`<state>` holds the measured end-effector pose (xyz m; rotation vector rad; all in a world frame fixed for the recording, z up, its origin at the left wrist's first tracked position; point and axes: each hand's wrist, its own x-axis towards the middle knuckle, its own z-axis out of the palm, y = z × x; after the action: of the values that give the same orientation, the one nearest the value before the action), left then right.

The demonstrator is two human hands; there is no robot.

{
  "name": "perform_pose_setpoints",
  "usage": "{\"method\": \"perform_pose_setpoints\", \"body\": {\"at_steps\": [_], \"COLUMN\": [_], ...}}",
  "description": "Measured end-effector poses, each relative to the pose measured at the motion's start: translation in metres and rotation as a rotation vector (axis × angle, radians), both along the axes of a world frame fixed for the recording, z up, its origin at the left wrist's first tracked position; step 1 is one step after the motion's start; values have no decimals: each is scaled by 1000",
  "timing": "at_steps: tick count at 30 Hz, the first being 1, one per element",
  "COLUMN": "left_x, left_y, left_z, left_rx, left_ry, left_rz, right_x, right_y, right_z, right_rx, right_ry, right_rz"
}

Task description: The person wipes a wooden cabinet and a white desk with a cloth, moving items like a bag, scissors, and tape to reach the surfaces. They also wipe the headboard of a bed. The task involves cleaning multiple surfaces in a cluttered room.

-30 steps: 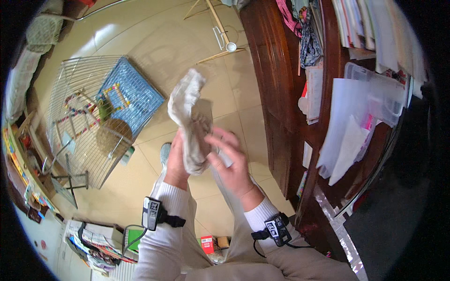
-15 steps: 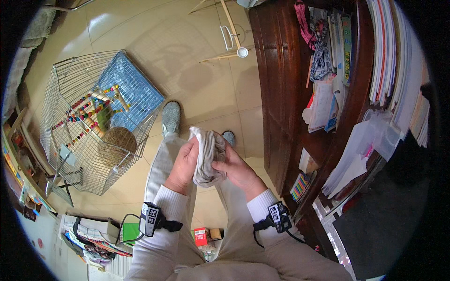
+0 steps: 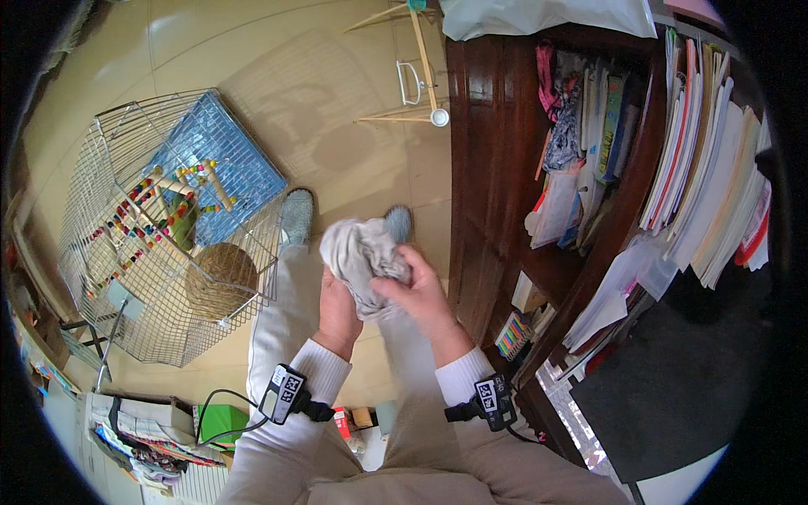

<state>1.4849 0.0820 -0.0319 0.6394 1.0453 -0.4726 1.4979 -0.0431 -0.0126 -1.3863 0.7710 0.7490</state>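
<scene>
A crumpled greyish-white cloth (image 3: pixel 362 252) is bunched up between my two hands, out in front of my thighs. My left hand (image 3: pixel 338 310) holds it from the lower left, its fingers mostly hidden behind the folds. From the right, my right hand (image 3: pixel 423 296) grips the cloth's edge, thumb on the near side and the fingers curled round it. The cloth is slightly blurred.
On the left stands a wire cage (image 3: pixel 160 320) with a blue tray (image 3: pixel 240 160), beaded perches and a brown woven ball (image 3: pixel 220 282). A dark wooden cabinet (image 3: pixel 475 194) holding books and papers is on the right. A wooden stand (image 3: pixel 421 50) is ahead.
The cloth has shifted slightly up and left and is more bunched, its folds turned. My left hand has moved lower on it. The view has shifted a little.
</scene>
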Motion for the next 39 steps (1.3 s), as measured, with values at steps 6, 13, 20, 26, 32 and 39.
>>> {"method": "perform_pose_setpoints", "body": {"at_steps": [6,13,20,26,32,39], "left_x": [4,10,16,22,40,42], "left_y": [-8,-7,-9,-10,-12,-9], "left_z": [-7,-8,-13,-11,-9,-8], "left_rx": [151,159,116,108,100,78], "left_ry": [-9,-112,-109,-117,-100,-55], "left_rz": [-316,-524,-489,-551,-547,-585], "right_x": [24,192,278,269,192,309], "right_y": [-5,-129,-149,-172,-157,-178], "right_z": [7,-77,-150,-198,-195,-255], "right_rx": [17,-1248,-1671,-1477,-1147,-1360], "right_ry": [49,-808,-684,-579,-193,-517], "right_rz": [-185,338,1136,1912,2041,1596]}}
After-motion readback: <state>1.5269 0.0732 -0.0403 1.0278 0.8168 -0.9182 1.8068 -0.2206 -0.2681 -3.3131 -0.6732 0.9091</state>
